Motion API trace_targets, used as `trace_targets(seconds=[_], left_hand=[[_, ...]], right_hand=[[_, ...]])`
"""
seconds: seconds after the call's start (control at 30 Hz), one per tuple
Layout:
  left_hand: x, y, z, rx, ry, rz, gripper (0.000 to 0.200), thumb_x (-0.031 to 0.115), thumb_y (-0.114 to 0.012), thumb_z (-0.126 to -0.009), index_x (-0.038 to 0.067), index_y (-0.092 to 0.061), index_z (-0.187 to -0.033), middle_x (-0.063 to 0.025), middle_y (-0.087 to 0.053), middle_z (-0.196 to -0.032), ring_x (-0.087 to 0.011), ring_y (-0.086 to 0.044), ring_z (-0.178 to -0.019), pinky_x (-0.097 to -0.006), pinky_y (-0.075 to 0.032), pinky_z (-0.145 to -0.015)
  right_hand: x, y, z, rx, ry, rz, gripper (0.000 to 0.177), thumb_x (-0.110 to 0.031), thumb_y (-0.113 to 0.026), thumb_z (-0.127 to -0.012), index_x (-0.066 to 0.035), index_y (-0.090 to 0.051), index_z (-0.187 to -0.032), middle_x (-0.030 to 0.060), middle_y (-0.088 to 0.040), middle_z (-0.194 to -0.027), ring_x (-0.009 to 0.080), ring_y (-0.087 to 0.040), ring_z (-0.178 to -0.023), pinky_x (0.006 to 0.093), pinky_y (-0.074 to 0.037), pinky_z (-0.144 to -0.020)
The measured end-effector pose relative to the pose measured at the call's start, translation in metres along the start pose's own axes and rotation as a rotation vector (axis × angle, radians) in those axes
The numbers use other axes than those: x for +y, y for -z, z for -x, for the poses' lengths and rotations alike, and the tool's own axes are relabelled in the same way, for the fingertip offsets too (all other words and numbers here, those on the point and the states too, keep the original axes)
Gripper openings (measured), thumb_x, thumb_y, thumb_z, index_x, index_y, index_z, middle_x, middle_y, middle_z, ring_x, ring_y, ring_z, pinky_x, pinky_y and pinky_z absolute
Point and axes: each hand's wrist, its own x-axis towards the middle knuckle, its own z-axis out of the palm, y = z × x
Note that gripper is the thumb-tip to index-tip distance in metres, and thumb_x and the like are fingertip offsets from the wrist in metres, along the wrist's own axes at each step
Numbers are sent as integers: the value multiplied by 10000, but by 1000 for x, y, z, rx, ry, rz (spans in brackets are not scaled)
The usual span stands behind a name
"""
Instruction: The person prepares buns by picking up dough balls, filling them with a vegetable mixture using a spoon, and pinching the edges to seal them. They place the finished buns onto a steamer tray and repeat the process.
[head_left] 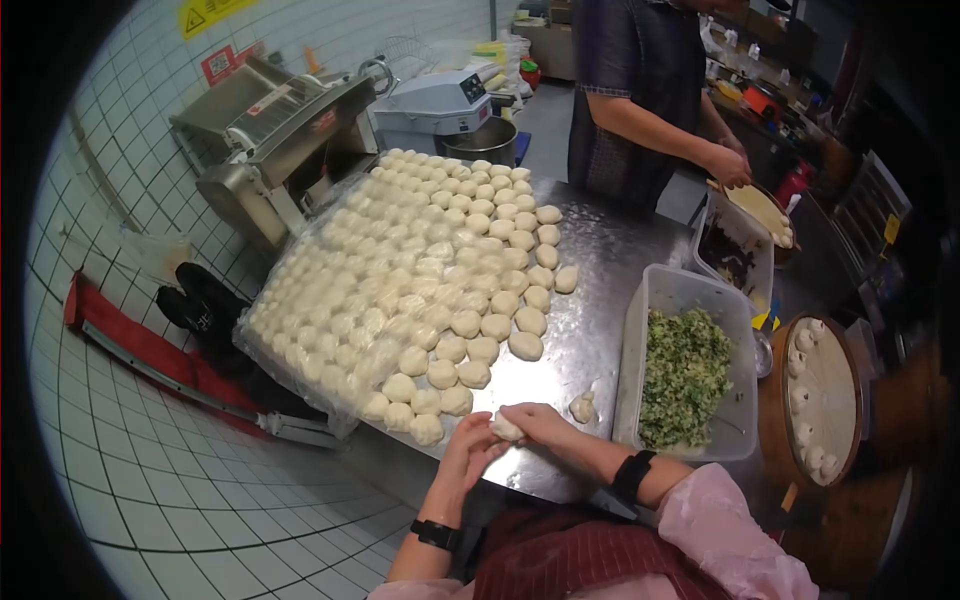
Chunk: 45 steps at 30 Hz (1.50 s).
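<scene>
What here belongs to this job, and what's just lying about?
Likely the job:
small white dough lump between left hand and right hand
round white dough balls
clear plastic tub, chopped green filling

Seemingly just around:
boxy blue-grey mixer
yellow warning sign

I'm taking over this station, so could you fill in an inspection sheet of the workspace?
Surface: shiny metal table, smudged in places.
Job's things: rows of round white dough balls, many under a clear plastic sheet; translucent rectangular tub of chopped green filling; round brown steamer basket holding small white pieces.
Clutter: one small dough lump beside the tub.
Hands: right hand holds a small white dough piece; left hand is right beside it.
Cables: nothing seen near the hands.
Surroundings: silver metal machine; co-worker in dark shirt across the table.
</scene>
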Motion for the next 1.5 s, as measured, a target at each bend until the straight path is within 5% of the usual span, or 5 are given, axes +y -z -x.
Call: trace_targets(seconds=[0.43,0.53,0.7,1.07,1.5], left_hand=[[-31,17,-30,115,-54,-911,321,64,-641,-825,-42,-495,-1091,-124,-612,-916,-150,-620,-740,-245,-537,-597],[-34,35,-32,229,-785,-1658,228,144,-583,-877,-31,-549,-1019,-115,-598,-840,-149,-599,-648,-255,-487,-528],[-22,23,-25,226,-191,-854,142,141,-516,-925,4,-546,-948,-59,-563,-682,-127,-575,-564,-240,-467,-507],[-11,9,-51,65,83,-1303,166,152,-507,-899,-6,-558,-883,-69,-582,-617,-129,-577,-480,-264,-454,-422],[5,14,-45,274,-257,-769,180,169,-573,-893,41,-577,-1020,-43,-583,-698,-163,-614,-549,-232,-458,-457]], right_hand=[[19,8,25,377,695,839,366,-219,-540,-880,-9,-536,-1181,194,-566,-1135,324,-558,-1036,380,-439,-893],[33,7,16,282,928,1130,503,-182,-554,-856,4,-418,-1303,176,-394,-1373,322,-390,-1263,426,-319,-1051],[42,-1,12,185,909,1224,563,-209,-565,-854,-8,-377,-1345,167,-383,-1390,312,-353,-1300,461,-292,-1069],[59,27,72,50,902,1336,478,-211,-557,-872,-37,-444,-1302,138,-409,-1382,285,-383,-1290,427,-339,-1049],[14,9,33,264,456,597,197,-198,-654,-747,-48,-567,-840,99,-598,-708,245,-603,-676,361,-463,-618]])
